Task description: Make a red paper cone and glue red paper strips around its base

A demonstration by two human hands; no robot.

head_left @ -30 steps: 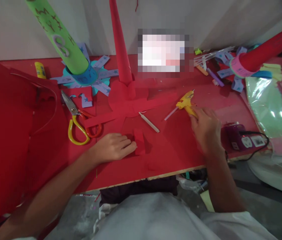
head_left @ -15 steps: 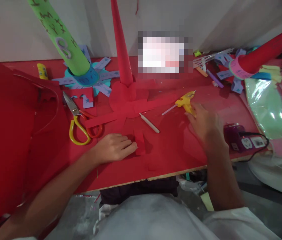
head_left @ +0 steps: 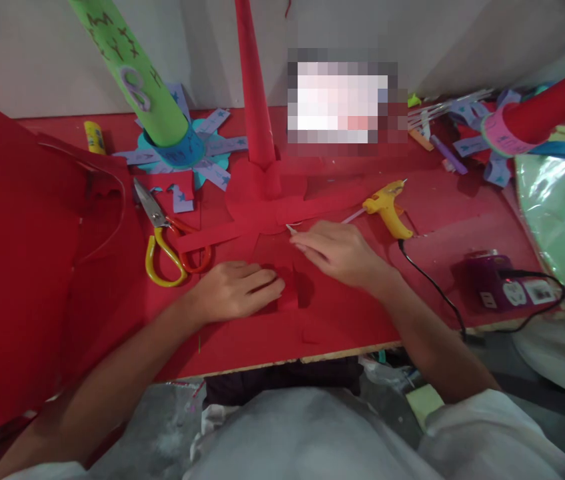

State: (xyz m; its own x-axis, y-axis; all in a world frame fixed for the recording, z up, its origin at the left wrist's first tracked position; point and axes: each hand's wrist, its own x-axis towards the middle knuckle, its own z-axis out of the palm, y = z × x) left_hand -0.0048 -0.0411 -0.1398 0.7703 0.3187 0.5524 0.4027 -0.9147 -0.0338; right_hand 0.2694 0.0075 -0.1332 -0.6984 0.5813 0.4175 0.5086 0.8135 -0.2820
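My right hand (head_left: 339, 253) has its fingers closed around a thin white pen (head_left: 290, 229), whose tip pokes out toward the red base. With its fingers curled together, my left hand (head_left: 245, 290) lies at the edge of a short red strip (head_left: 288, 287) on the tabletop. Just beyond both hands stands a tall red cone (head_left: 257, 93) on a red base with long strips (head_left: 212, 237) spreading sideways. A yellow glue gun (head_left: 388, 208) lies on its side to the right of my right hand. Scissors (head_left: 166, 243) with yellow and red handles rest left of the strips.
A green tube (head_left: 147, 100) with a blue ring stands at the back left, near a yellow glue stick (head_left: 94, 137). A purple power box (head_left: 495, 283) sits at the right. A large red sheet (head_left: 12, 267) rises at the left; another red tube (head_left: 557, 103) leans at the right.
My right hand has let go of the glue gun, which now lies on the table, and has moved left to take hold of the white pen. My left hand stays by the short red strip.
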